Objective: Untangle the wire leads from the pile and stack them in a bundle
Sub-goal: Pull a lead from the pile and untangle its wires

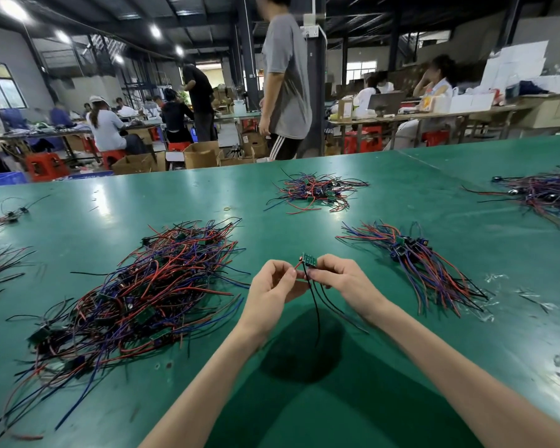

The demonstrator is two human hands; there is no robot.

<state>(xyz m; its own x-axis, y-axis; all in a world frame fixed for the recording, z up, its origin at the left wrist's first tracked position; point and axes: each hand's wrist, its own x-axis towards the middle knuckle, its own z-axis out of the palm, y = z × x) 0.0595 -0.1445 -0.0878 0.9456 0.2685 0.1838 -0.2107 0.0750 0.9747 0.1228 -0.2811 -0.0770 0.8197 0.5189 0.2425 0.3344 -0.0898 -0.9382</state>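
A big tangled pile of red, blue and black wire leads (pixel 149 292) with small green boards lies on the green table, left of my hands. A tidier bundle of leads (pixel 424 263) lies to the right. Both hands are raised over the table's middle. My right hand (pixel 340 279) pinches one small green circuit board (pixel 309 260) whose black leads (pixel 317 305) hang down toward the table. My left hand (pixel 274 282) pinches that board's red wire right beside the right hand.
Another wire pile (pixel 317 192) lies further back in the middle, one more (pixel 543 195) at the far right, and loose leads (pixel 0 263) at the left edge. A yellow rubber band (pixel 227 208) lies on the table. People work at benches behind; one stands near the far edge.
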